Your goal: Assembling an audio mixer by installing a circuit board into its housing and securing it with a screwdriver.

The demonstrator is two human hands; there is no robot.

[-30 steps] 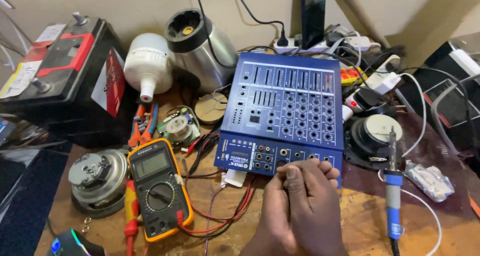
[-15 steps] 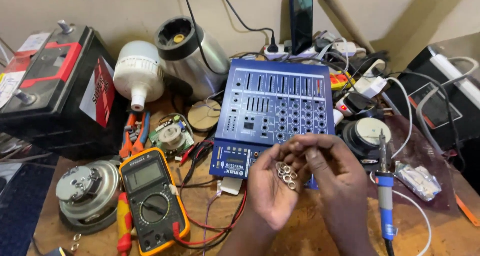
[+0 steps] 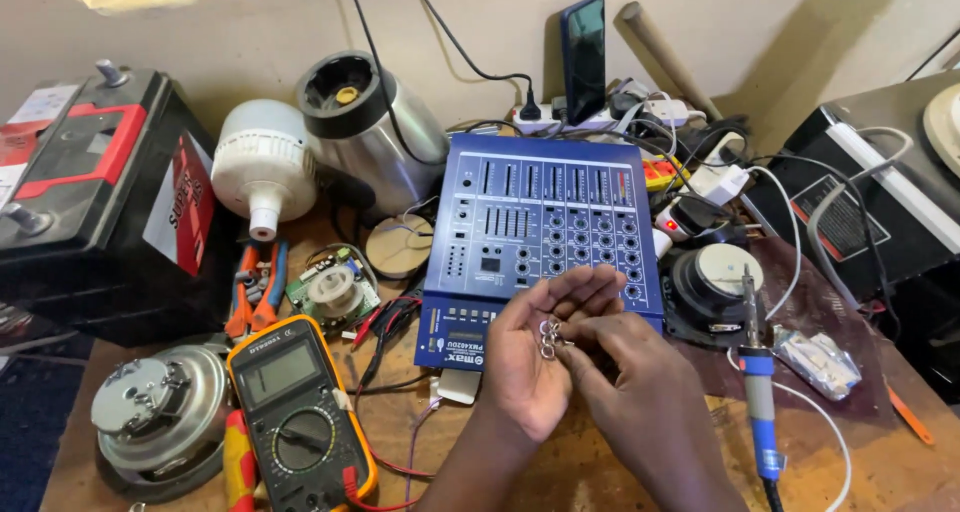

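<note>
Washers (image 3: 547,336) lie in cupped, open left hand (image 3: 535,357), right hand (image 3: 640,387) fingers pinching them; blue mixer (image 3: 545,237) just behind, multimeter (image 3: 295,412) to left.

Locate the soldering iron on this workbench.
In the head view, the blue-handled soldering iron lies at the right, just right of the right hand, below the round speaker.

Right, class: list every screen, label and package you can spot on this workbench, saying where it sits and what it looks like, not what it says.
Multimeter: front left, yellow case, blank grey rectangular screen.
Phone: propped against the back wall, dark screen, upright.
Car battery: far left, black, with a red and white side label.
Mixer: centre, blue, small display panel near its front edge.
Clear plastic packet: right, beside the soldering iron.
</note>
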